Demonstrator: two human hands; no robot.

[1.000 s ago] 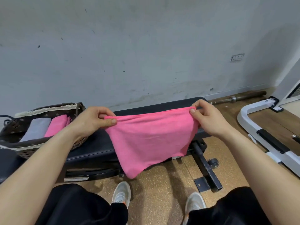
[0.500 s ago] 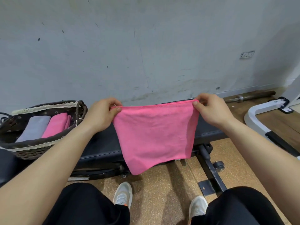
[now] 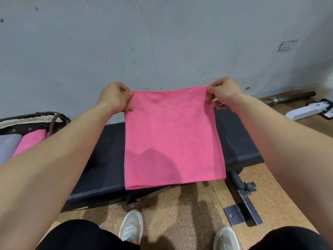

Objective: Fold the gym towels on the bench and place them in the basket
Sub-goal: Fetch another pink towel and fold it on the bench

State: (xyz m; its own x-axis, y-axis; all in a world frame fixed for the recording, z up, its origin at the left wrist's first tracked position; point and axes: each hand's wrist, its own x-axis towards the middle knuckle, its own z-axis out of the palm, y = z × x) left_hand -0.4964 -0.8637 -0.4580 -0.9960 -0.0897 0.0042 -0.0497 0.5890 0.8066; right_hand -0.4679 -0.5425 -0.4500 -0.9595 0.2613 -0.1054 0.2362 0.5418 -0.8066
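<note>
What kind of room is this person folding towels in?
Most likely a gym: a black padded weight bench stands ahead, a barbell bar lies beyond it, and a white equipment frame sits at right.

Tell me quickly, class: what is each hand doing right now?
Left hand: pinching the pink towel at its top left corner.
Right hand: pinching the same towel at its top right corner.

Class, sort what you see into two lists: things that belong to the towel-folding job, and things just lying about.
Job: pink towel, pinched by left hand and right hand; bench; basket with a grey towel and a folded pink towel.
Lying about: steel bar; white machine base; wall socket.
</note>
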